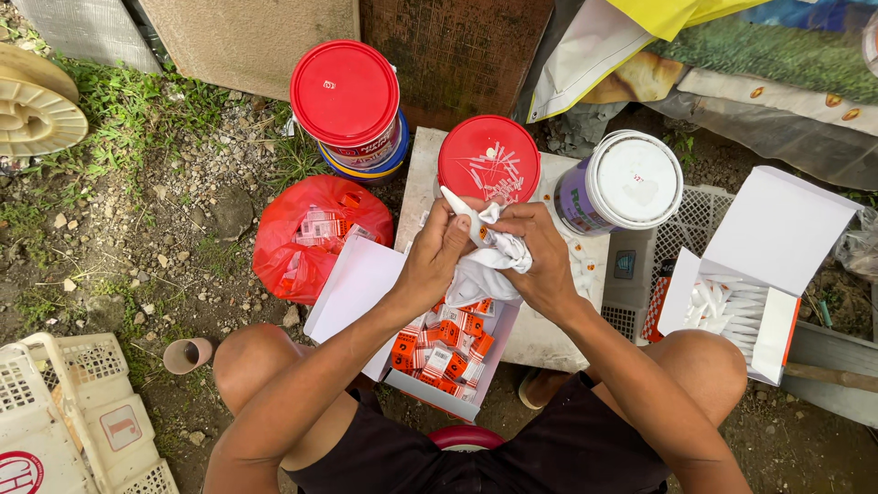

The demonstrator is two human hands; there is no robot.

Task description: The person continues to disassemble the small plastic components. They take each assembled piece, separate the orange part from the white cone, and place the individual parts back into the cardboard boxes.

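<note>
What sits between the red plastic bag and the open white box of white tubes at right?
In the head view, an open box of orange-and-white packets, with both hands above it, lies between the red bag and the tube box.

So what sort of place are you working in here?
Most likely an outdoor yard used as a makeshift work spot. The ground is bare dirt with gravel and grass, lidded paint buckets serve as surfaces, and open boxes of small orange-and-white packets sit below both hands.
</note>
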